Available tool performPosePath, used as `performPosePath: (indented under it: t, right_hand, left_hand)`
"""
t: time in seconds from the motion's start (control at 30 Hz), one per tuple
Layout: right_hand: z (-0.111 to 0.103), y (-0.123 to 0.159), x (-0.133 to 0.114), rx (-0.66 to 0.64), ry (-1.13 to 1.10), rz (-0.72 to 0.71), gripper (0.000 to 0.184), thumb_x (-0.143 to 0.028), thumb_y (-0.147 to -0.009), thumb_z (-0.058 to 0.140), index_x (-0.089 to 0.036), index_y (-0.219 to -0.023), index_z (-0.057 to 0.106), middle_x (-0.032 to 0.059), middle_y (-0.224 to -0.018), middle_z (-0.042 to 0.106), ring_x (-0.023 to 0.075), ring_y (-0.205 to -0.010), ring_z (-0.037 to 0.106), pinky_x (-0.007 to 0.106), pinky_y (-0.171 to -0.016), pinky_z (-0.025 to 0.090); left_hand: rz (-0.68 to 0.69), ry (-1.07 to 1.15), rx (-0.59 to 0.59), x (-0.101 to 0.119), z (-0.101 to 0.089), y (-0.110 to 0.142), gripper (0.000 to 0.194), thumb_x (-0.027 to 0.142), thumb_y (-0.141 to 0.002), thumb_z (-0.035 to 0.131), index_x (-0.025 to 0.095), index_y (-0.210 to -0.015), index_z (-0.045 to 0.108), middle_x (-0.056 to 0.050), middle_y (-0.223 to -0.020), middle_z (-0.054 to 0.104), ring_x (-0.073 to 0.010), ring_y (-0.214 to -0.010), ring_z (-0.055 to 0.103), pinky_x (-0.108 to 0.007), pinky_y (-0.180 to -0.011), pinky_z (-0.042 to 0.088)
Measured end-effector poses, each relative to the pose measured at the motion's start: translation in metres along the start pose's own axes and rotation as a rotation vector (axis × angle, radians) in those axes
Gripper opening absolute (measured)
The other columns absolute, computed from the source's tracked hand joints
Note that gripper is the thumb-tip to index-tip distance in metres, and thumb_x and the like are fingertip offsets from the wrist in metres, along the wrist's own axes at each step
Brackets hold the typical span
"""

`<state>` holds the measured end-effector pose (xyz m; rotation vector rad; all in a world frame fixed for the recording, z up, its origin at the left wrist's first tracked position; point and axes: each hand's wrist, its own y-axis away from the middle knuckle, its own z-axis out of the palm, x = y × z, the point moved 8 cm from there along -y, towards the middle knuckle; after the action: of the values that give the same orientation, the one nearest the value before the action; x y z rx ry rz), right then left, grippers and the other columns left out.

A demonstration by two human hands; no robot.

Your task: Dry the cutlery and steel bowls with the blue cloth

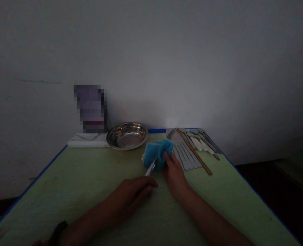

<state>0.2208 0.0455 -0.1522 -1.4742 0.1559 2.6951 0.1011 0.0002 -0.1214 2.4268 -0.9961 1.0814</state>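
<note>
Over the middle of the table, my left hand (pixel 136 193) is closed on the shiny metal handle of a utensil (pixel 150 168). The far end of the utensil goes into a folded blue cloth (pixel 153 153), so its kind is hidden. My right hand (pixel 175 173) grips the cloth from the right side, with its fingers pressed into the folds around that end. Just beyond the cloth, to the left, stands a round stainless steel bowl (pixel 128 147).
Right of the cloth lie several flat grey pieces with rounded ends (pixel 186 160), brown chopsticks (pixel 195 153) and a pile of cutlery (pixel 204 145), some white-handled. A white block (pixel 87 140) and a blurred-out upright object (pixel 91 107) stand back left, against the wall. Blue edging borders the green table (pixel 77 177).
</note>
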Motion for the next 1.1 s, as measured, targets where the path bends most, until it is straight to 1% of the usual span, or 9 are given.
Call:
performPosePath:
  t: [0.1,0.23,0.3,0.47,0.63,0.73,0.83,0.93,1.1]
  right_hand:
    - [0.013,0.007,0.004,-0.059,-0.065,0.050,0.020,-0.032,-0.072,0.064,-0.022,-0.089,0.064,-0.0010,-0.097,0.068,0.0167,-0.100,0.056,0.029,-0.089,0.041]
    - [0.023,0.009,0.010,-0.088,-0.363,0.272,0.017,-0.036,-0.077,0.054,-0.022,-0.079,0.064,-0.0023,-0.078,0.069,0.0175,-0.084,0.063,0.034,-0.082,0.047]
    - [0.023,0.007,0.009,-0.072,-0.446,0.331,0.020,-0.037,-0.080,0.050,-0.023,-0.081,0.065,-0.0025,-0.077,0.070,0.0172,-0.079,0.064,0.035,-0.081,0.048]
    - [0.018,0.005,0.007,-0.037,-0.443,0.309,0.020,-0.032,-0.081,0.052,-0.018,-0.082,0.067,-0.0001,-0.077,0.071,0.0151,-0.077,0.064,0.029,-0.081,0.049]
    - [0.031,0.013,0.009,-0.199,-0.256,0.231,0.017,-0.030,-0.072,0.067,-0.017,-0.083,0.067,0.0001,-0.077,0.070,0.0131,-0.075,0.063,0.027,-0.079,0.048]
    - [0.034,0.017,0.011,-0.202,-0.189,0.211,0.020,-0.030,-0.069,0.070,-0.018,-0.086,0.066,0.0001,-0.078,0.069,0.0135,-0.077,0.063,0.028,-0.080,0.047]
    - [0.029,0.015,0.013,-0.110,-0.201,0.200,0.016,-0.029,-0.071,0.068,-0.018,-0.082,0.066,0.0001,-0.080,0.070,0.0132,-0.077,0.063,0.027,-0.080,0.047]
    - [0.013,0.006,0.009,0.069,-0.292,0.159,0.015,-0.030,-0.079,0.060,-0.017,-0.084,0.066,0.0004,-0.083,0.070,0.0120,-0.077,0.064,0.026,-0.079,0.049]
    - [-0.023,-0.008,-0.014,0.380,-0.383,0.056,0.018,-0.029,-0.086,0.049,-0.019,-0.080,0.064,-0.0036,-0.070,0.068,0.0094,-0.059,0.061,0.023,-0.061,0.053]
  left_hand:
    - [0.006,0.027,0.027,-0.003,-0.002,-0.001,0.025,0.028,-0.093,0.034,0.022,-0.099,0.057,-0.001,-0.093,0.064,-0.0143,-0.084,0.059,-0.024,-0.077,0.044]
    - [0.024,0.009,-0.009,0.000,-0.001,0.000,0.025,0.028,-0.094,0.033,0.022,-0.098,0.058,0.000,-0.091,0.065,-0.0142,-0.083,0.060,-0.024,-0.077,0.044]
    - [0.037,-0.007,-0.013,0.002,-0.002,0.001,0.026,0.028,-0.094,0.033,0.022,-0.098,0.058,0.000,-0.092,0.065,-0.0137,-0.083,0.060,-0.023,-0.078,0.044]
    - [0.072,-0.085,-0.019,0.005,-0.001,0.003,0.026,0.024,-0.093,0.035,0.024,-0.106,0.058,0.000,-0.101,0.066,-0.0141,-0.091,0.061,-0.024,-0.084,0.042]
    - [0.098,-0.101,-0.077,0.009,0.003,0.002,0.028,0.025,-0.094,0.033,0.023,-0.103,0.059,-0.001,-0.098,0.067,-0.0147,-0.089,0.061,-0.025,-0.082,0.043]
    - [0.116,-0.127,-0.098,0.011,0.005,0.002,0.029,0.026,-0.095,0.031,0.021,-0.097,0.060,-0.002,-0.090,0.066,-0.0149,-0.083,0.061,-0.024,-0.077,0.043]
    - [0.103,-0.168,-0.102,0.012,0.004,0.004,0.029,0.027,-0.095,0.031,0.021,-0.095,0.059,-0.001,-0.087,0.064,-0.0153,-0.082,0.060,-0.025,-0.076,0.042]
    - [0.102,-0.210,-0.126,0.015,0.003,0.006,0.027,0.026,-0.095,0.032,0.023,-0.099,0.058,0.000,-0.091,0.065,-0.0159,-0.085,0.060,-0.026,-0.079,0.041]
    - [0.187,-0.247,-0.181,0.019,0.008,0.009,0.025,0.028,-0.094,0.033,0.023,-0.098,0.057,-0.001,-0.092,0.065,-0.0167,-0.084,0.060,-0.028,-0.080,0.040]
